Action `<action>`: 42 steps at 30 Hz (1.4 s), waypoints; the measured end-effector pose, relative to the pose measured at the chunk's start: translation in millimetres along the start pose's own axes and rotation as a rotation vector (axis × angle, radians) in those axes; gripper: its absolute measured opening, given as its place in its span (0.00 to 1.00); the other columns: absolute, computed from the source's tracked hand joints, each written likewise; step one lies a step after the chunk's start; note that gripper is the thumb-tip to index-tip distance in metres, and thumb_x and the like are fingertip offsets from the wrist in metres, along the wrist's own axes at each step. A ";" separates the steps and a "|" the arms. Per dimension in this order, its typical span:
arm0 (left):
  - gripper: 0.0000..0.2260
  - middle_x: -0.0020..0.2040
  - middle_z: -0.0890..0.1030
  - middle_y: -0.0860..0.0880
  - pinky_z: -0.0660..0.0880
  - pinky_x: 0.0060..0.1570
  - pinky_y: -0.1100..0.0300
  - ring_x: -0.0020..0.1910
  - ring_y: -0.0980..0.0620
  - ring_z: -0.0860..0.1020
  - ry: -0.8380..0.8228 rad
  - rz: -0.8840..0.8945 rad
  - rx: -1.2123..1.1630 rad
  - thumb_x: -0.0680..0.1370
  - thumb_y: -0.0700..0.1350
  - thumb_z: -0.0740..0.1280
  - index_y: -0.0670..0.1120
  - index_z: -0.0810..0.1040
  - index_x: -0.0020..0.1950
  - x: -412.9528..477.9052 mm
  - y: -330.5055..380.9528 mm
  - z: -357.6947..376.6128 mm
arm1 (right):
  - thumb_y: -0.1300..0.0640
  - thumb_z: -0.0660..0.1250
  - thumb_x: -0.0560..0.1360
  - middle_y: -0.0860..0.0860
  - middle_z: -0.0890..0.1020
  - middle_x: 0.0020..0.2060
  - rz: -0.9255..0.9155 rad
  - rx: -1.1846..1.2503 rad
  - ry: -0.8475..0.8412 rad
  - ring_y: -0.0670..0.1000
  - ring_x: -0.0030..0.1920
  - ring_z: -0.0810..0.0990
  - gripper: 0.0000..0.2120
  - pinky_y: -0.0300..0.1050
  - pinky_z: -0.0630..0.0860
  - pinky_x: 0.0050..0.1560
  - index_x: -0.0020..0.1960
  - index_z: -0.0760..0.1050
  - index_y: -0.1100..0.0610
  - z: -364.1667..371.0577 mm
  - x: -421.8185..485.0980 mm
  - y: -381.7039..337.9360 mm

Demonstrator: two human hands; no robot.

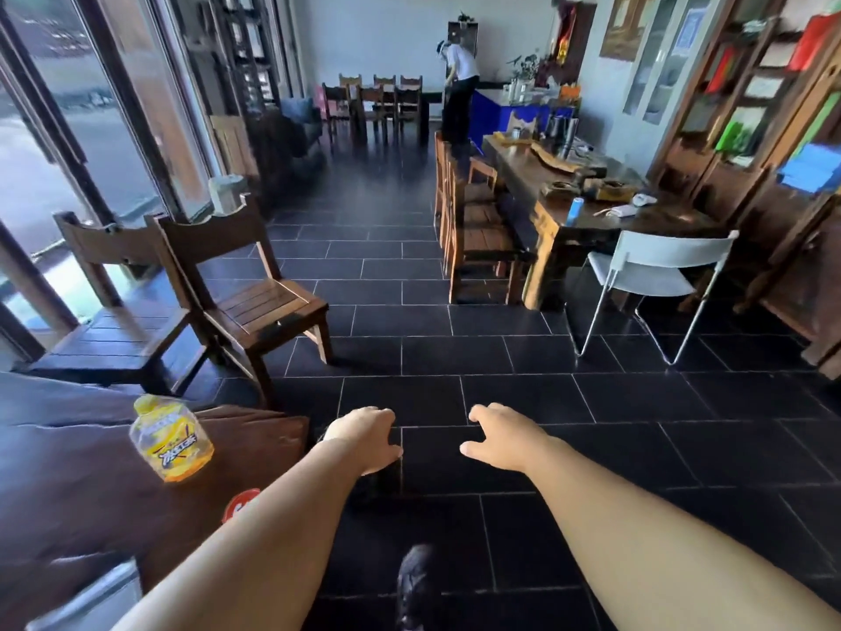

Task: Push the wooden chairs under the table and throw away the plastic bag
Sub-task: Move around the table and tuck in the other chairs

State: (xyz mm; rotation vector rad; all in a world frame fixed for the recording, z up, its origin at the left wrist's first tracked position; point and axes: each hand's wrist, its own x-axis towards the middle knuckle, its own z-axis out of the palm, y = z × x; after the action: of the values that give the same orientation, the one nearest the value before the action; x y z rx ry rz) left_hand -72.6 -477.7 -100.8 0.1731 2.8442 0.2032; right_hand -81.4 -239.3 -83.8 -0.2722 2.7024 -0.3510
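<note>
Here, left hand (364,437) and right hand (496,437) loosely open, empty, above the dark tiled floor (591,403).

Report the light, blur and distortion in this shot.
Head view: daylight through the windows at left washes out the glass and leaves the room dim; wide-angle bending curves the shelves at the right edge, which look smeared; the left hand, right hand and plastic bag look fairly sharp.

Two wooden chairs (255,307) (113,352) by the near table (68,471), one yellow plastic bag (170,437), one white chair (655,261).
</note>
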 end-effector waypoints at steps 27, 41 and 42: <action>0.24 0.62 0.78 0.48 0.76 0.55 0.50 0.62 0.45 0.76 0.005 -0.230 -0.055 0.75 0.59 0.68 0.48 0.73 0.66 522.8 -158.9 -154.7 | 0.43 0.65 0.76 0.50 0.73 0.64 -0.204 -0.046 -0.106 0.54 0.58 0.77 0.26 0.52 0.76 0.57 0.71 0.69 0.52 -195.7 582.2 -24.0; 0.20 0.59 0.78 0.45 0.74 0.52 0.51 0.60 0.42 0.77 0.088 -0.419 -0.161 0.75 0.57 0.69 0.45 0.74 0.59 784.5 -229.2 -262.7 | 0.41 0.65 0.75 0.50 0.72 0.66 -0.387 -0.150 -0.150 0.55 0.62 0.75 0.28 0.51 0.75 0.58 0.71 0.67 0.51 -331.4 897.9 -50.2; 0.20 0.60 0.78 0.45 0.74 0.54 0.51 0.61 0.42 0.77 0.093 -0.427 -0.156 0.75 0.57 0.69 0.45 0.74 0.60 796.4 -233.9 -267.5 | 0.41 0.66 0.75 0.50 0.73 0.65 -0.399 -0.157 -0.153 0.55 0.62 0.75 0.27 0.51 0.75 0.58 0.71 0.68 0.51 -338.0 912.8 -52.9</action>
State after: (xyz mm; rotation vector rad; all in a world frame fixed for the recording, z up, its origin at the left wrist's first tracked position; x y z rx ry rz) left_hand -931.3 -630.1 -99.3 -0.4822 2.8555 0.3448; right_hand -1035.5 -438.3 -99.6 -0.8537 2.5155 -0.2169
